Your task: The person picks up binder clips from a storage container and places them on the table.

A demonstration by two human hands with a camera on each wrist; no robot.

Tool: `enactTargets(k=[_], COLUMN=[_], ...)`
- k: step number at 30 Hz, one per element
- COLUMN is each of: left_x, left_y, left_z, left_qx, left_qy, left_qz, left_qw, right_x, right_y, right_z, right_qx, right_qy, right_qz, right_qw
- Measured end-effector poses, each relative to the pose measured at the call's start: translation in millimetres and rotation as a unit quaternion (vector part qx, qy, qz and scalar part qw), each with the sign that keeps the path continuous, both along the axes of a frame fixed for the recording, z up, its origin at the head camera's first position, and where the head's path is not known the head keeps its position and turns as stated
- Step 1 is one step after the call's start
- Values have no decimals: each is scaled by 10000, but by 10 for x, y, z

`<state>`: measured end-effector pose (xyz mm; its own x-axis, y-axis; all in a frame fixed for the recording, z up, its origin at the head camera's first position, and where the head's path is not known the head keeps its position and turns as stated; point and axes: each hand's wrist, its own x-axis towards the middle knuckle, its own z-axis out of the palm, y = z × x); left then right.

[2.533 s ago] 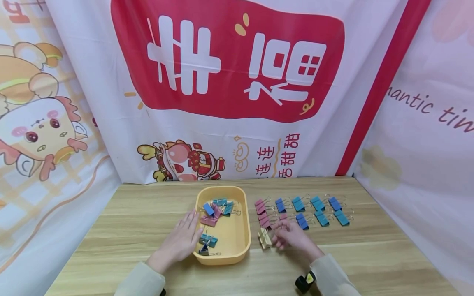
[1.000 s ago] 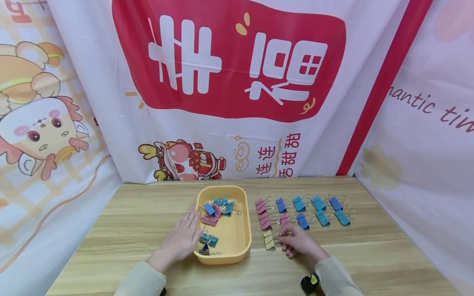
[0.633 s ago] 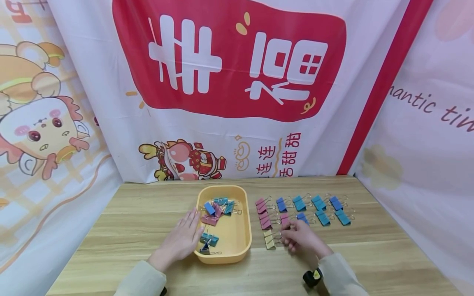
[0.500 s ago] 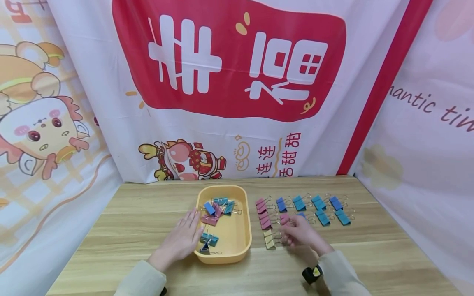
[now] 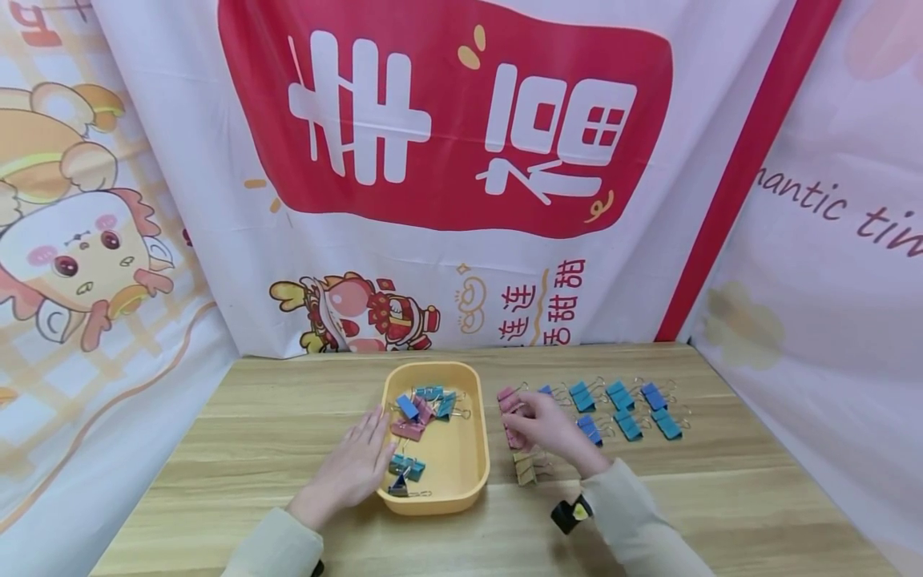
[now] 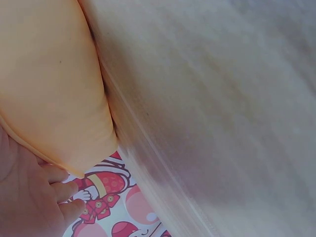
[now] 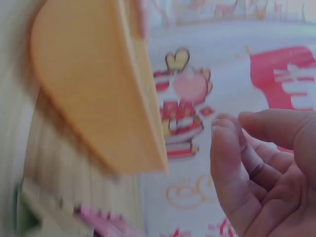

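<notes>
My left hand (image 5: 349, 465) lies with straight fingers along the left rim of the yellow tray (image 5: 481, 449). In the left wrist view, its fingers touch the tray's outer wall (image 6: 54, 89). Inside the tray lie several binder clips, among them a blue clip (image 5: 407, 408) and a teal clip (image 5: 408, 468). My right hand (image 5: 551, 425) hovers over the left end of the clip rows, partly covering a pink binder clip (image 5: 513, 437). In the right wrist view, its thumb and bent fingers stand slightly apart, with nothing between them. A yellow binder clip (image 5: 525, 470) lies just below this hand.
Right of the tray, several binder clips lie in two rows, including a teal clip (image 5: 666, 425) and a blue clip (image 5: 653, 396). A printed cloth (image 5: 447, 296) hangs along the back of the wooden table (image 5: 288, 401).
The yellow clip was straightened on the table and let go. My right hand then moved left and away from it, over the pink clips toward the tray. My left hand stayed at the rim.
</notes>
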<state>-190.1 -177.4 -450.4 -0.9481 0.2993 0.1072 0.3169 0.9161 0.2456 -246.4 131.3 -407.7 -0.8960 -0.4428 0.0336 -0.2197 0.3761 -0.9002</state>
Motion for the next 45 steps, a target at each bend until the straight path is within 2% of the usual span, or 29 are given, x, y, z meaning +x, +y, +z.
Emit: enactTargets(k=[6, 10, 24, 31, 45], left_x=[-2, -2, 5, 2, 2], left_y=[-1, -3, -8, -5, -4], left_z=[-11, -12, 1, 5, 0], left_qx=[-39, -36, -24, -25, -48], left_qy=[22, 33, 21, -5, 18], left_qz=[3, -15, -37, -29, -28], left_qw=[10000, 10000, 10000, 10000, 10000], right_x=[38, 74, 151, 185, 205], right_y=[-338, -526, -939, -1016, -1125], right_z=[41, 18, -236, -325, -370], right_qx=[-135, -171, 209, 615, 1093], right_qy=[188, 151, 52, 99, -117], right_qz=[436, 723, 1316, 1270, 1281], right_qw=[9988, 9971, 9911, 9900, 9856])
